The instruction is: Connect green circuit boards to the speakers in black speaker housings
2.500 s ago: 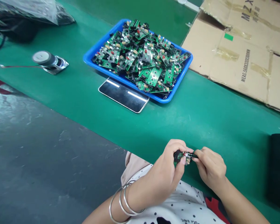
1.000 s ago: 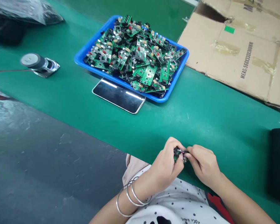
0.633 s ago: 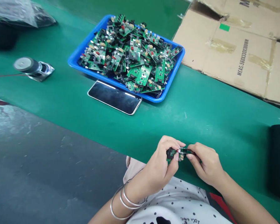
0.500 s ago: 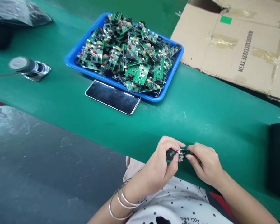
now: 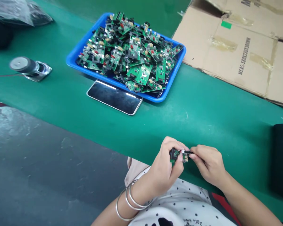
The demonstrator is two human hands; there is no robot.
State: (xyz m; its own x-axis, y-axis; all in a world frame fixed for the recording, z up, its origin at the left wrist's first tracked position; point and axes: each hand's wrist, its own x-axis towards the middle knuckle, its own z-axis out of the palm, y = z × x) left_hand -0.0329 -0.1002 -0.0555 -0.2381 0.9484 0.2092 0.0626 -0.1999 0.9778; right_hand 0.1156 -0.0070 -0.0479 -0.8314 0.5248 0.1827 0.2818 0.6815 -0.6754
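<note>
Both hands, left hand [image 5: 163, 171] and right hand [image 5: 208, 164], pinch one small green circuit board [image 5: 179, 155]. Fingers hide most of it. What the right fingertips clamp is too small to make out.

A green table [image 5: 202, 116] bears a blue tray [image 5: 73, 56], phone [image 5: 114, 97], speaker [image 5: 29, 67] and flattened cardboard [image 5: 226, 47].

1. The flattened cardboard box [image 5: 240, 47], at two o'clock on the green surface [image 5: 202, 116], carries sideways print: "MEAS: 560X330X300MM".
2. Its top flap shows cut-off letters, unreadable.

Both hands [image 5: 186, 163] pinch a small circuit board [image 5: 179, 154].
</note>
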